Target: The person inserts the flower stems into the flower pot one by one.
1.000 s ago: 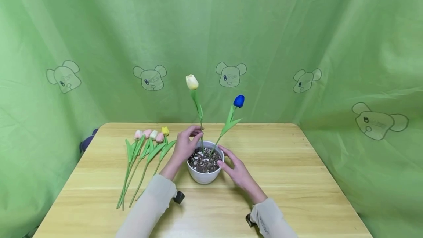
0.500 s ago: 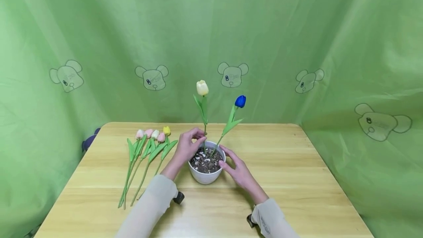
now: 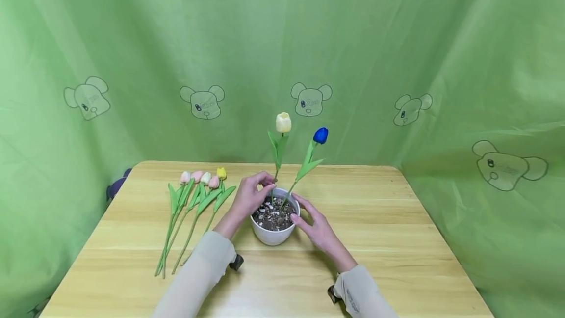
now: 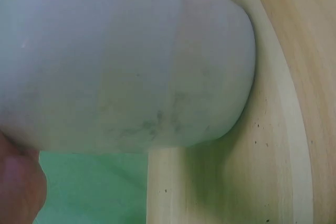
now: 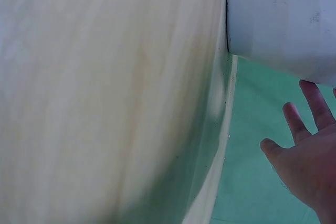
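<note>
My left hand [image 3: 250, 194] pinches the green stem of a cream-white artificial tulip [image 3: 283, 122] over the flowerpot. The tulip stands nearly upright, and its stem reaches down to the dark soil [image 3: 273, 217] with pale stones. A blue tulip [image 3: 321, 135] leans right, its stem in the same soil. My right hand [image 3: 319, 229] holds the right rim of the white flowerpot [image 3: 272, 237] between thumb and forefinger. In the right wrist view, the other fingers [image 5: 296, 124] spread out below the pot wall [image 5: 283, 19]. The left wrist view shows mostly the pot's side [image 4: 126, 66]; the stem grip is hidden there.
Several tulips, pink [image 3: 214, 182], white [image 3: 205, 178] and yellow [image 3: 221, 173], lie on the wooden table [image 3: 375, 220] left of the pot. A green curtain [image 3: 353, 53] with bear-head prints surrounds the back and sides.
The white tulip's head has swung right and slightly lower, from leaning left to almost upright. My left hand has shifted slightly right with the stem; my right hand stays at the pot.
</note>
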Demonstrator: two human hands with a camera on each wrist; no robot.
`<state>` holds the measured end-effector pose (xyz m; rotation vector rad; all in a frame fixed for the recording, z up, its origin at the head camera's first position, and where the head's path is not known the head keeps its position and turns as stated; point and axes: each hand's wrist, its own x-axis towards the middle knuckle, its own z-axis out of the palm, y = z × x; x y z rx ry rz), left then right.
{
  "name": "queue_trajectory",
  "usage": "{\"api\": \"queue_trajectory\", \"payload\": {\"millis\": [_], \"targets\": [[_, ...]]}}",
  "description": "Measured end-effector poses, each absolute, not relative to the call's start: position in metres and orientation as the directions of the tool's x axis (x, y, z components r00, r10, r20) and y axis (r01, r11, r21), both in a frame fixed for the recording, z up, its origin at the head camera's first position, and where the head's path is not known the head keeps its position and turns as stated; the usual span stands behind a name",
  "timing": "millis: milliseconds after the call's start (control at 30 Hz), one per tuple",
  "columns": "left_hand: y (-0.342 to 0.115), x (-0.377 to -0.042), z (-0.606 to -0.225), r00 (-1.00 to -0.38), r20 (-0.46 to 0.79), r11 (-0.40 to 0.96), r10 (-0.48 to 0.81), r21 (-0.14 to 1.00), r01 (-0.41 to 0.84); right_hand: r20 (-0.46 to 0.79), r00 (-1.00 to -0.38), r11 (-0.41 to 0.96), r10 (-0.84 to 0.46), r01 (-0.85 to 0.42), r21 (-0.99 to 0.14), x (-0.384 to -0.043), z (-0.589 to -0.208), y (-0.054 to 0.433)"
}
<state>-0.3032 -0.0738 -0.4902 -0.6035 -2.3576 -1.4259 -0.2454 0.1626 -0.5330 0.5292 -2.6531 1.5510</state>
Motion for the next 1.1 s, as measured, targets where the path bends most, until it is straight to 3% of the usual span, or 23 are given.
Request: {"api": "queue_trajectory", "payload": {"millis": [433, 1100], "targets": [[-0.0714, -0.3067, -0.4952, -0.828, 0.511, 0.443, 0.229, 0.703, 0.557, 0.167, -0.951, 0.455, -0.260, -0.273, -0.848, -0.2467, -0.5330, 0.1648], [-0.0743, -0.3049, -0.4930, -0.835, 0.517, 0.520, 0.190, 0.668, 0.532, 0.173, -0.947, 0.446, -0.271, -0.283, -0.849, -0.2471, -0.5279, 0.1605]]}}
